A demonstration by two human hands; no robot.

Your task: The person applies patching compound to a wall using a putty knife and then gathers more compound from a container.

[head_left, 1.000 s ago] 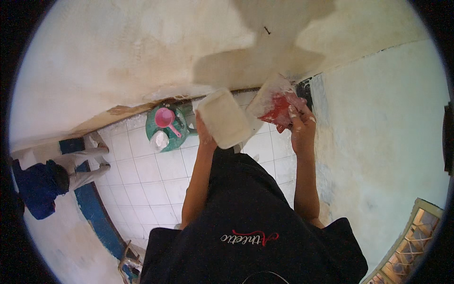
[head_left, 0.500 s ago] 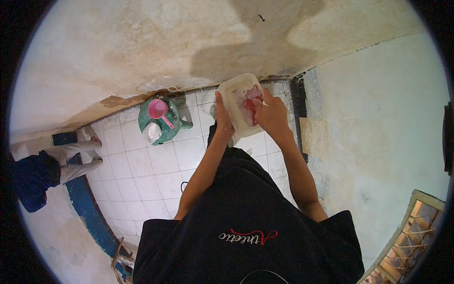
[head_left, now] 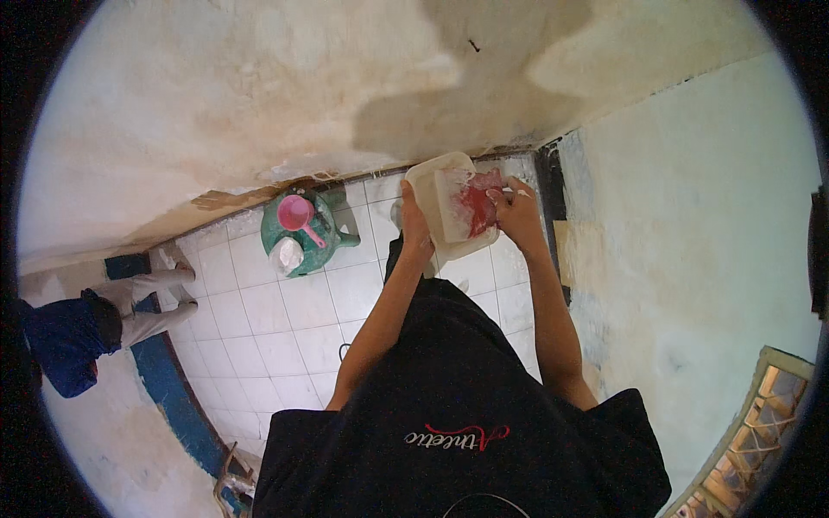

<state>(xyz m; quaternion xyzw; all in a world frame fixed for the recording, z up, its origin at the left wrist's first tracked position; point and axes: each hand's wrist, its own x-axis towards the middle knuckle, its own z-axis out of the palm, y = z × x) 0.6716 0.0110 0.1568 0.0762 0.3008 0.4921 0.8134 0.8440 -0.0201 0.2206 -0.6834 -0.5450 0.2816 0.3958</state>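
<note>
My left hand (head_left: 416, 228) is closed on the near-left side of a whitish, translucent rectangular plastic tub (head_left: 423, 186), holding it up and tilted in front of me. In my right hand (head_left: 520, 220) is a red putty spreader (head_left: 477, 207), pinched by its right side. White putty is smeared over the spreader's face, and its pale edge points left across the tub's opening. White smears also show on my right fingers. How much putty lies inside the tub is hidden behind the spreader.
A green round stool (head_left: 275, 223) stands left on the white tiles (head_left: 289, 302), carrying a pink dipper (head_left: 294, 212) and a white lump (head_left: 286, 256). Patchy walls rise ahead and at right. Another person (head_left: 129, 315) stands far left. A latticed window (head_left: 751, 432) is lower right.
My right hand has drawn the spreader up and rightward out of the tub, turning its smeared face into view. The tub appears slightly lower, still in my left hand.
</note>
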